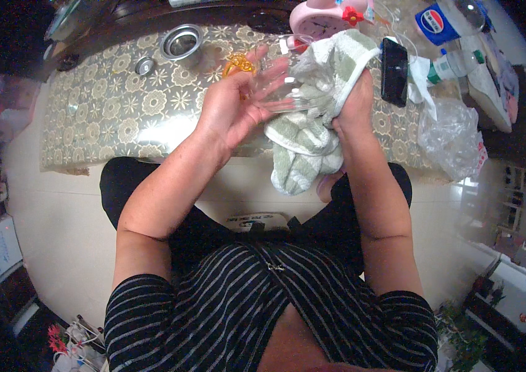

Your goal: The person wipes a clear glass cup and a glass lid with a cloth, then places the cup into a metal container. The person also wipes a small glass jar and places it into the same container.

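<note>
My left hand (249,93) is turned palm up with its fingers spread around a clear, see-through vessel (270,95), whose outline is hard to make out. A green-and-white checked terry towel (307,149) is bunched against the vessel, and part of it seems to show through the clear wall. My right hand (358,102) grips the towel from the right, its fingers mostly hidden by the cloth. One end of the towel hangs below the table edge. Just behind my left thumb is an amber, glossy ornamental piece (239,64); whether it joins the vessel, I cannot tell.
On the patterned tablecloth (105,107) are a metal-rimmed round vessel (181,43) and a small metal cap (145,66). A pink clock (323,23) stands behind the towel. Rightward lie a black phone (393,72), plastic bottles (453,65) and a crumpled clear bag (449,135).
</note>
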A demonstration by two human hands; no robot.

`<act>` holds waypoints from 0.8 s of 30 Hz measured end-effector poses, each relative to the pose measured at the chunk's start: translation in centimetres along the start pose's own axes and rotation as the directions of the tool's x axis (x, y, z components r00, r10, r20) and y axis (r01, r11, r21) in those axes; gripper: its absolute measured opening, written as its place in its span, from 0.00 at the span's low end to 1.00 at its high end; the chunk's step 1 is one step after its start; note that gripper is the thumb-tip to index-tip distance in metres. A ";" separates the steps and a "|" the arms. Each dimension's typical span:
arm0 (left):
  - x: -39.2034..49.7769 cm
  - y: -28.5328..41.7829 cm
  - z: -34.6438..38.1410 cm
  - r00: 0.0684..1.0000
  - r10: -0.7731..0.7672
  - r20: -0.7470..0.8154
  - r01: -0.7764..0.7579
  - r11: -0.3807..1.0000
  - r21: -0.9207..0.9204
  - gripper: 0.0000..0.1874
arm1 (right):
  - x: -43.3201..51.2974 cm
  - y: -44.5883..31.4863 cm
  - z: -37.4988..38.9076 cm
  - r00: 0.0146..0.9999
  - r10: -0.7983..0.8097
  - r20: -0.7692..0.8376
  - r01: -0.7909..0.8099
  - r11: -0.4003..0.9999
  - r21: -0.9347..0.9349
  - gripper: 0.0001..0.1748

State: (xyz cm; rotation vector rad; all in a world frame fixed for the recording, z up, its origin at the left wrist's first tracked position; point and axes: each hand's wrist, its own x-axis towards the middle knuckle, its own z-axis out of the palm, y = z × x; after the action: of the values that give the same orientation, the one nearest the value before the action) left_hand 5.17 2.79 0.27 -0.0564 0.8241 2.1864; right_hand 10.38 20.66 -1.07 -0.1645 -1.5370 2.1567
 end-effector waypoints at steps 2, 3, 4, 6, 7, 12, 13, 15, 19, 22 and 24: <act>0.0 0.0 0.1 1.000 0.016 0.005 -0.017 0.998 0.054 0.29 | 0.1 0.7 0.1 0.999 -0.012 -0.040 0.011 0.999 -0.032 0.20; 0.0 0.0 0.1 1.000 0.029 -0.011 -0.028 0.999 0.036 0.30 | 0.1 1.2 0.4 0.996 -0.065 -0.056 0.062 0.997 -0.050 0.20; -0.1 0.0 0.2 0.999 0.044 -0.031 -0.043 0.999 0.025 0.30 | 0.0 1.8 0.8 0.990 -0.118 -0.072 0.113 0.991 -0.069 0.21; -0.1 0.1 0.2 0.994 0.077 -0.071 -0.077 0.997 0.005 0.32 | -0.8 2.9 1.6 0.986 -0.146 -0.081 0.159 0.970 0.183 0.21; -0.1 0.1 0.2 0.991 0.096 -0.089 -0.097 0.995 -0.006 0.32 | -1.3 3.4 2.0 0.983 -0.160 -0.088 0.180 0.935 0.306 0.21; -0.3 0.6 0.2 0.973 0.199 -0.118 -0.202 0.979 -0.010 0.33 | -3.1 3.4 3.2 0.937 -0.320 0.142 0.345 0.912 -0.220 0.35; -0.3 0.7 0.2 0.968 0.226 -0.108 -0.228 0.974 -0.005 0.33 | -3.0 2.9 3.1 0.883 -0.408 0.233 0.469 0.735 -0.491 0.41; -0.3 0.8 0.3 0.958 0.263 -0.114 -0.264 0.964 0.005 0.33 | -2.6 2.1 3.3 0.818 -0.482 0.314 0.572 0.626 -0.530 0.50; -0.5 0.6 0.5 0.938 0.332 -0.104 -0.320 0.940 0.116 0.31 | -3.4 1.0 4.6 0.659 -0.586 0.471 0.708 0.274 -0.651 0.33; -0.8 0.3 0.7 0.941 0.302 -0.152 -0.290 0.952 0.097 0.28 | -4.4 0.6 5.1 0.522 -0.530 0.669 0.697 -0.188 -0.692 0.27; -1.1 0.1 0.9 0.945 0.294 -0.141 -0.288 0.956 0.064 0.27 | -4.1 0.3 4.9 0.506 -0.516 0.691 0.732 -0.168 -0.661 0.27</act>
State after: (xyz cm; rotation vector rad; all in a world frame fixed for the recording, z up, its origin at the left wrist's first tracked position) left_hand 6.05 2.57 1.32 -0.0828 1.0167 2.4641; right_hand 12.09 14.50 -0.34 0.4112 -2.1581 0.1493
